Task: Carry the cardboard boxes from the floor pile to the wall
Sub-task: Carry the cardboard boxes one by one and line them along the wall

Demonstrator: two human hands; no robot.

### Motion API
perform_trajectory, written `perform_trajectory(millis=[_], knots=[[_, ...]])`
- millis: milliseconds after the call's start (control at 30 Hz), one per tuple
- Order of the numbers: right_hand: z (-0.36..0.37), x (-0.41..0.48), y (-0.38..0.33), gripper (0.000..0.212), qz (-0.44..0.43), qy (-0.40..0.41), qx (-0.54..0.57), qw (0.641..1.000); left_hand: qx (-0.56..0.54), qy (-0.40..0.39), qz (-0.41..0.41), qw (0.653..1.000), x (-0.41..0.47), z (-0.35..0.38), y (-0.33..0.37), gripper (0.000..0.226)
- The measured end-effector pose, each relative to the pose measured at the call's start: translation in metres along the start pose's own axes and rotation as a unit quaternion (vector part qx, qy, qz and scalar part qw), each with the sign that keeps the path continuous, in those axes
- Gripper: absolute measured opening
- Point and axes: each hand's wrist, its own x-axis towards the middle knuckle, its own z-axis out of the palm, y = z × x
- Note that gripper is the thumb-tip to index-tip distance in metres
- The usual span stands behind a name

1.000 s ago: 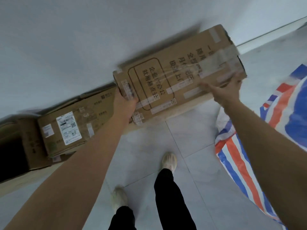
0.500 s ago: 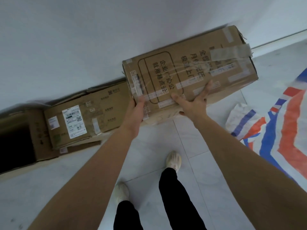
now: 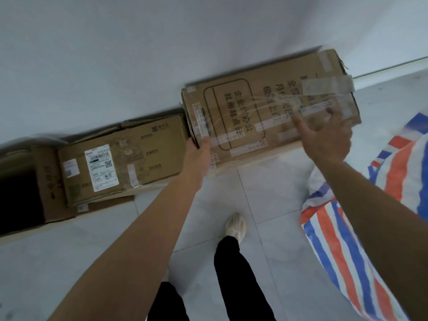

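Box (image 3: 266, 107) at 1 o'clock, long side against the wall (image 3: 139, 54), just right of a second box (image 3: 148, 154) at 10. My left hand (image 3: 199, 156) grips its near-left corner. My right hand (image 3: 326, 137) is over the top, fingers (image 3: 298, 121) spread; it's blurred, so contact is unclear. Can't tell if the box sits flat on the floor (image 3: 266, 193). I'd lower it level, push it flush to wall and neighbour, then release. Striped bag (image 3: 342, 239) at 4: mind the feet.

Sideways on the taped box (image 3: 266, 107) I read 企业办公 and 就用易点云, while the shipping label (image 3: 101, 167) on the neighbouring box (image 3: 150, 156) is too small for me.
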Motion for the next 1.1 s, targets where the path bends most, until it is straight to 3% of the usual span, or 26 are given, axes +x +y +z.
perform_trajectory(millis=[100,200,400,667,967,1033,1100], knots=[[-0.02,0.059,0.015,0.136,0.062,-0.046,-0.03,0.997,-0.006,0.04,-0.011,0.999,0.008,0.007,-0.002,0.036],[-0.014,0.083,0.024,0.16,0.068,-0.122,0.043,0.989,-0.042,0.07,-0.027,0.996,0.017,0.01,0.001,0.035],[0.019,0.063,0.008,0.145,0.033,-0.052,0.042,0.997,-0.036,0.183,-0.026,0.982,0.021,-0.001,-0.003,0.049],[0.04,0.039,-0.01,0.143,0.018,-0.073,0.063,0.995,0.001,0.28,-0.036,0.959,0.023,-0.016,0.0,0.049],[0.009,0.036,-0.023,0.133,0.046,-0.158,-0.004,0.986,0.119,0.247,-0.014,0.961,0.013,-0.019,0.012,0.06],[-0.007,0.021,-0.038,0.126,0.005,-0.153,-0.039,0.987,0.227,0.233,0.049,0.944,-0.004,-0.029,0.026,0.058],[-0.024,-0.007,-0.056,0.115,-0.053,-0.151,0.006,0.987,0.316,0.225,0.157,0.908,-0.029,-0.04,0.043,0.041]])
